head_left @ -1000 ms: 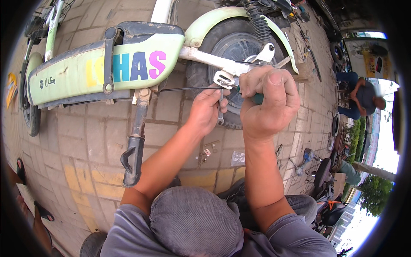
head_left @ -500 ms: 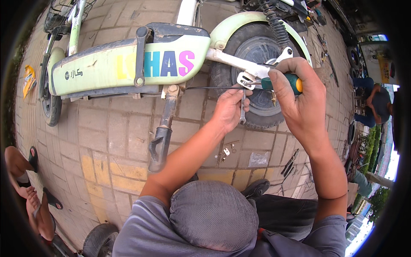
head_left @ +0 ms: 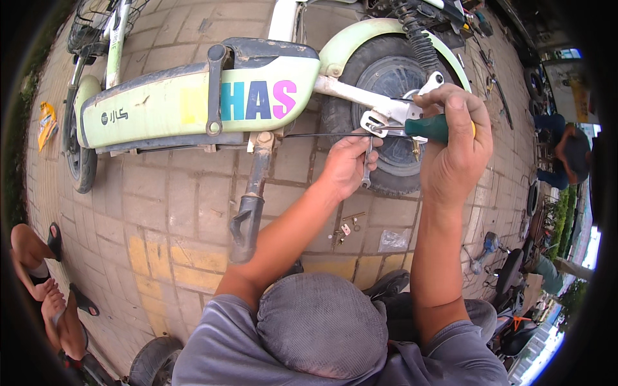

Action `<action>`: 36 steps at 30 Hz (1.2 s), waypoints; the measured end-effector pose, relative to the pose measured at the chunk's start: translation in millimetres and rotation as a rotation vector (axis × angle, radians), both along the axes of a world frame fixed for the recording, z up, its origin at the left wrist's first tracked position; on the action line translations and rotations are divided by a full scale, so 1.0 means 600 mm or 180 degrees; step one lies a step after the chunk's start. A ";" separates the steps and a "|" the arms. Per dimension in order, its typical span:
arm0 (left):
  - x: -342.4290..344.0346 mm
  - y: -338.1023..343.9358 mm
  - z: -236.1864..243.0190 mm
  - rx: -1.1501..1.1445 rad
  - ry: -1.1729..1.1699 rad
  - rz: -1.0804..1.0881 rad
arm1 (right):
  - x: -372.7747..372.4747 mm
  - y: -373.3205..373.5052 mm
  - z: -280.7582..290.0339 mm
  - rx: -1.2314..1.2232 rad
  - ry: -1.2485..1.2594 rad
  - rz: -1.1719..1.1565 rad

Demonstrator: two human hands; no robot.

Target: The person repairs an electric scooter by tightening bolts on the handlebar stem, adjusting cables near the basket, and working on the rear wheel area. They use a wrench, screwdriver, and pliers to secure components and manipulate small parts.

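Observation:
A pale green electric scooter (head_left: 154,109) lies across the upper view. At its rear wheel (head_left: 393,167), my left hand (head_left: 347,161) holds a small wrench (head_left: 367,168) just below a white slotted bracket (head_left: 374,120) with a black cable (head_left: 315,135) passing it. My right hand (head_left: 454,148) grips a green screwdriver with a yellow end (head_left: 434,128), held roughly level with its shaft at the bracket. The exact contact of the screwdriver tip is too small to make out. A dark shock spring (head_left: 418,42) stands above the wheel.
Small metal parts (head_left: 346,229) and a plastic bag (head_left: 393,241) lie on the paving (head_left: 174,193). A yellow bag (head_left: 47,127) is at far left. A seated person's hands (head_left: 51,299) show lower left, another person (head_left: 573,154) sits at right among tires and scooters.
My right hand has turned, uncovering the screwdriver's green handle, and its fingers have since curled further over it. The whole view has shifted rightward. My left hand stays on the wrench at the bracket.

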State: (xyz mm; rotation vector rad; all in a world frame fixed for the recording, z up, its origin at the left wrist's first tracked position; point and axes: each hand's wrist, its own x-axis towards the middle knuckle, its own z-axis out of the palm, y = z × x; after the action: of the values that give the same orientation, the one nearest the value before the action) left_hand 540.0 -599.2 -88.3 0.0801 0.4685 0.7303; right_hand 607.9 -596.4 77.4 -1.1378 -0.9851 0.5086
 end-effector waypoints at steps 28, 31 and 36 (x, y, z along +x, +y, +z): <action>0.002 0.002 0.006 0.0296 0.0048 -0.0113 | 0.073 0.021 0.019 -0.0892 -0.0357 0.2983; 0.003 0.006 -0.003 0.0233 -0.0083 -0.0179 | 0.066 0.035 0.034 -0.0759 -0.0152 0.2088; 0.005 0.009 0.017 0.0095 0.0164 -0.0131 | 0.008 0.015 -0.001 0.0095 0.0172 0.0350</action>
State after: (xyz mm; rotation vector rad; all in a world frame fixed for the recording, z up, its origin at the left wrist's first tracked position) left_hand 543.2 -594.1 -78.1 0.1363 0.5037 0.6960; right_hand 612.6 -587.3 76.8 -1.0421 -1.0089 0.6082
